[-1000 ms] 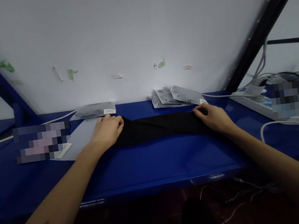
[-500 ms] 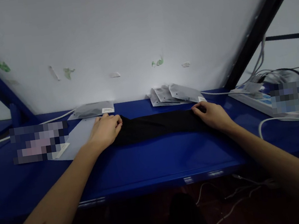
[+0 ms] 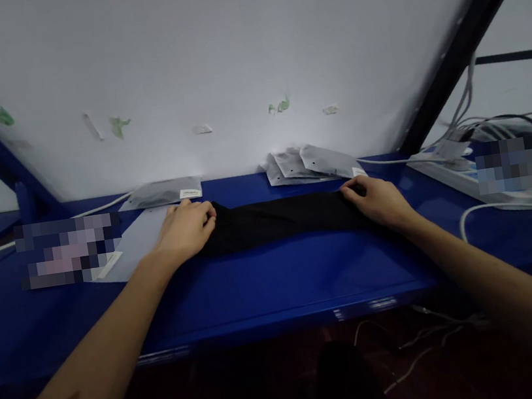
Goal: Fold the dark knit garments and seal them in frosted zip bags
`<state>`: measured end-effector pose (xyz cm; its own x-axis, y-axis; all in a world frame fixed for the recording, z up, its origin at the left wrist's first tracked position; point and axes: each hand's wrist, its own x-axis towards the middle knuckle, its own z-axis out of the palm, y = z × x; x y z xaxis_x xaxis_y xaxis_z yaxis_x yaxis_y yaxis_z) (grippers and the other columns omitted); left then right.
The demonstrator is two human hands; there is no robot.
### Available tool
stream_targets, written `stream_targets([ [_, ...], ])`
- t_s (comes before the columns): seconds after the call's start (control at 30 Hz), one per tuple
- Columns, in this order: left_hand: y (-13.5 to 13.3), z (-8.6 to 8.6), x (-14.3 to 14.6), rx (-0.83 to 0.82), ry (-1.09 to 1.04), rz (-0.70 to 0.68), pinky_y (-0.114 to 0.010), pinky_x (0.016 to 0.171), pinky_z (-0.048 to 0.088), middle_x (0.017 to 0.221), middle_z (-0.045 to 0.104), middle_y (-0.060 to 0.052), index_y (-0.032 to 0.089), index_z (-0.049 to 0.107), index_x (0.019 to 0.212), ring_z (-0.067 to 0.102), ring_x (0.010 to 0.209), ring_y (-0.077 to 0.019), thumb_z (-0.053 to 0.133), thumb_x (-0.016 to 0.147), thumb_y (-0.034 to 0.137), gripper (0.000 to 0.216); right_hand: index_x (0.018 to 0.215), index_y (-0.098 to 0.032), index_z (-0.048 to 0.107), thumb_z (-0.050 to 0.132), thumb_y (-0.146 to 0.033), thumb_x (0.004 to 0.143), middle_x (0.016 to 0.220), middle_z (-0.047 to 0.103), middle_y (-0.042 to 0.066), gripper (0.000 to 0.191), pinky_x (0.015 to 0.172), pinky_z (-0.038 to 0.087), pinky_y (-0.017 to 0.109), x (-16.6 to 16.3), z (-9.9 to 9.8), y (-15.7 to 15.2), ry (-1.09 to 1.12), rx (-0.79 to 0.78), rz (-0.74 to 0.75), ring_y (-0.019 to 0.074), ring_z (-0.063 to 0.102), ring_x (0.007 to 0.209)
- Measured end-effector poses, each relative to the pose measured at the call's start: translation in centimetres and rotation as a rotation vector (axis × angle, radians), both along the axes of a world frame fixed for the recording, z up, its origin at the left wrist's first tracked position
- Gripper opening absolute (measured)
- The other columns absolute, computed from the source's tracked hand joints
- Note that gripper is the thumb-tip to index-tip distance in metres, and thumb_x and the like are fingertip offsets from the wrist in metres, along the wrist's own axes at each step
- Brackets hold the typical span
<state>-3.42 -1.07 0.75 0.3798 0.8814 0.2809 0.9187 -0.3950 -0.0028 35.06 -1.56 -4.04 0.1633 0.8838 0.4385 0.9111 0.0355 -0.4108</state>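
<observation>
A long strip of folded black cloth (image 3: 288, 217) lies stretched sideways across the blue shelf; its exact kind does not show. At its left end, my left hand (image 3: 189, 227) has curled fingers closed on the fabric. My right hand (image 3: 377, 198) pinches the far corner of the right end between thumb and forefinger. Under and beside my left wrist is a flat frosted plastic bag (image 3: 139, 234) with a white label.
Behind the cloth, against the white wall, lie a frosted bag (image 3: 161, 192) and several overlapping frosted bags (image 3: 310, 163). A power strip (image 3: 445, 175) with tangled cables sits at right. The blue shelf's front edge (image 3: 264, 328) runs below my hands. Two patches are pixelated.
The view has shifted slightly. Both hands keep their hold on the ends of the black cloth, which lies as before.
</observation>
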Motion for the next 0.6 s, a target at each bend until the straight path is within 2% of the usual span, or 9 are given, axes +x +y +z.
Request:
stream_targets([
  [0.6,-0.09,-0.18,-0.31,0.011,-0.006,-0.017,-0.046,0.089,0.04,0.09,0.068,-0.006,0.022,0.066,0.097,0.057,0.097,-0.0291,0.05,0.092,0.025,0.018,0.098,-0.02,0.072,0.054,-0.038,0.087,0.091,0.074,0.01,0.027,0.076,0.048,0.035,-0.02,0.0,0.03,0.015,-0.013,0.008,0.0262,0.067,0.087],
])
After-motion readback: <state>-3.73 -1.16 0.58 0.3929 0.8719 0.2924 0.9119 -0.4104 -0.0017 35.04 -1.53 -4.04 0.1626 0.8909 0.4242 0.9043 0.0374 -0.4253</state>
